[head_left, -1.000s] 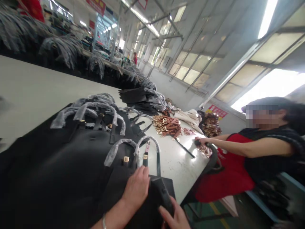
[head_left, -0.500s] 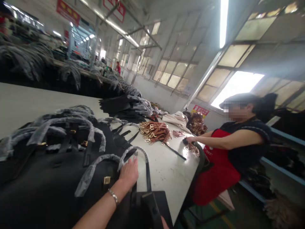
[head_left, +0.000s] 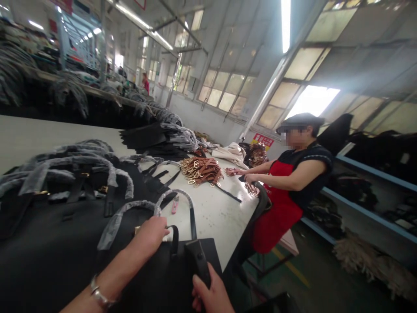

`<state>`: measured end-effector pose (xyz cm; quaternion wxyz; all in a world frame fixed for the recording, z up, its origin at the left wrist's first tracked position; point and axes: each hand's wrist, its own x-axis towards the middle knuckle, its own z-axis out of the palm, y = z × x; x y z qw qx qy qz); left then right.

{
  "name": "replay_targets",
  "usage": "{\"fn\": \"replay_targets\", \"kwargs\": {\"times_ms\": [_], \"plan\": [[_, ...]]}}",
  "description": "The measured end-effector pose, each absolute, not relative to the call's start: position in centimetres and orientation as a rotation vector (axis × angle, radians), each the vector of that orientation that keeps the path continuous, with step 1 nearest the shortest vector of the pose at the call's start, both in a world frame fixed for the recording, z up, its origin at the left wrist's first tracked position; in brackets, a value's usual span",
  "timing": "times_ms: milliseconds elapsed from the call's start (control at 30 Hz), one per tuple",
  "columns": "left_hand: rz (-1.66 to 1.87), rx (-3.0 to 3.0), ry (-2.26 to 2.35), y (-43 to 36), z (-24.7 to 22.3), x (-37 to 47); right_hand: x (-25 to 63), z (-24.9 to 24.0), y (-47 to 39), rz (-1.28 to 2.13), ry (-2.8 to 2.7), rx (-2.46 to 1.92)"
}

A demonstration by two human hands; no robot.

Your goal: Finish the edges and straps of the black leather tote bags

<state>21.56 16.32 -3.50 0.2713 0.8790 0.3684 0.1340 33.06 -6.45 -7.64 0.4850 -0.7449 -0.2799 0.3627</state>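
Both your hands look closed: your left hand [head_left: 150, 234] pinches a narrow black strap [head_left: 175, 240], likely supple and best held near its end, while your right [head_left: 211, 290] grasps a smooth, probably stiffer black object [head_left: 198, 261] beside that strap.

Bare tabletop [head_left: 216, 224] lies open between the upright handle [head_left: 190, 201] and the person in the red apron [head_left: 272, 208]. A dark strap [head_left: 230, 193] and heaped brown straps [head_left: 203, 171] block its far end. Left, wrapped handles [head_left: 81, 161] crowd together, apparently with only narrow gaps.
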Motion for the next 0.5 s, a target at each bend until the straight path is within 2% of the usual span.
{"fn": "replay_targets", "kwargs": {"times_ms": [133, 233, 367, 500], "plan": [[0.225, 1.729, 0.914, 12.1, -4.5, 17.9, 32.6, -6.8, -6.7, 0.874, -0.717, -1.787], [0.296, 1.328, 0.749, 8.3, -6.2, 16.7, 32.2, -6.6, -6.7, 0.822, -0.729, -1.798], [0.397, 1.053, 0.719, 5.4, -7.9, 16.1, 31.8, -6.2, -6.3, 0.679, -0.707, -1.883], [0.412, 0.939, 0.675, 5.0, -7.2, 15.1, 31.6, -4.3, -7.1, 0.688, -0.721, -1.93]]}}
